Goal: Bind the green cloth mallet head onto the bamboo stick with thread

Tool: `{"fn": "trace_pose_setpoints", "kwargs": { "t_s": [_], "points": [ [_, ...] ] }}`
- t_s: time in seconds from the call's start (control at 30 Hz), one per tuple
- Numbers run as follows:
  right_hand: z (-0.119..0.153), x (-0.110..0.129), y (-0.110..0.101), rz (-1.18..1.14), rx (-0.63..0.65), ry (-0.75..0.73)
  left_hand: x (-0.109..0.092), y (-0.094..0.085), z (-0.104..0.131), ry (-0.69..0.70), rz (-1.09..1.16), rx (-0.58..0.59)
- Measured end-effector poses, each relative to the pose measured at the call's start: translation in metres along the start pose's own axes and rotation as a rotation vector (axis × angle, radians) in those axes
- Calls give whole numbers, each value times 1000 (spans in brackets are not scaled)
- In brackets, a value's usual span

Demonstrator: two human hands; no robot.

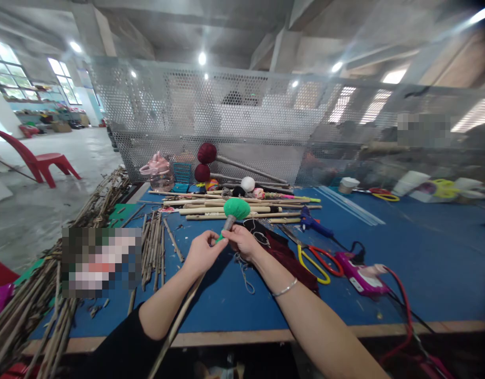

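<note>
A mallet [237,209] with a round green fabric head and a grey collar is held up over the middle of the table. Its pale wooden stick slants down toward me, passing under my left forearm. My left hand [205,252] pinches it just below the collar, where a bit of green shows between the fingers. With closed fingers my right hand [243,241] grips the collar from the other side. Behind it lie several peeled sticks [210,211]. Dark red cloth [292,258] and a loose grey cord [248,281] are beside my right wrist.
Scissors [323,266], a blue glue gun [315,223] and a magenta power strip [363,273] with cables lie right. Thin twigs [152,247] and a large branch pile [40,310] are left. Two dark red-headed mallets [206,153] rest before the perforated metal screen [242,105].
</note>
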State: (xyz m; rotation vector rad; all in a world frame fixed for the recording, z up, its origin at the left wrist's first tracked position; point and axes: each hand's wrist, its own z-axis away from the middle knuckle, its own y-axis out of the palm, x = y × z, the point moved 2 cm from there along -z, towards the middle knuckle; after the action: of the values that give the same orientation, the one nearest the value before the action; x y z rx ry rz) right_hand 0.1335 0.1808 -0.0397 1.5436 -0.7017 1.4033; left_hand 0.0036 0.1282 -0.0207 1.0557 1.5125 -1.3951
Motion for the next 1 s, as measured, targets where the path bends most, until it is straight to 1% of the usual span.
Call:
{"fn": "trace_pose_setpoints", "kwargs": {
  "t_s": [0.07, 0.13, 0.2, 0.27, 0.4, 0.53, 0.57, 0.67, 0.73, 0.8, 0.87, 0.93, 1.0],
  "points": [
    [0, -1, 0, 18, -10, 12, -1, 0, 0, 24, -63, -34],
    [0, 1, 0, 35, -16, 4, 0, 2, 0, -17, -39, -12],
    [1, 3, 0, 45, -4, -12, 2, 4, -2, -63, 49, 21],
    [2, 6, 1, 36, 35, -10, 3, 6, -3, -100, 162, 61],
    [5, 10, 2, -33, 106, 30, 1, 9, -2, -151, 363, 146],
    [4, 9, 1, -14, 94, -5, -2, 11, 1, -191, 412, 232],
    [4, 8, 1, 9, 78, -13, -2, 11, 2, -214, 402, 228],
    [1, 4, 0, 67, 54, 28, -3, 14, -1, -294, 334, 152],
    [1, 3, 0, 83, 52, 56, -6, 16, -5, -275, 270, 123],
    [1, 4, 0, 81, 19, 45, -12, 19, -10, -211, 239, 138],
    [2, 7, -3, 102, -36, 32, -17, 18, -13, -185, 269, 157],
    [5, 15, -5, 189, -73, 50, -18, 12, -15, -227, 347, 149],
    [12, 31, -5, 338, -65, 51, -16, 3, -17, -296, 443, 111]
  ]
}}
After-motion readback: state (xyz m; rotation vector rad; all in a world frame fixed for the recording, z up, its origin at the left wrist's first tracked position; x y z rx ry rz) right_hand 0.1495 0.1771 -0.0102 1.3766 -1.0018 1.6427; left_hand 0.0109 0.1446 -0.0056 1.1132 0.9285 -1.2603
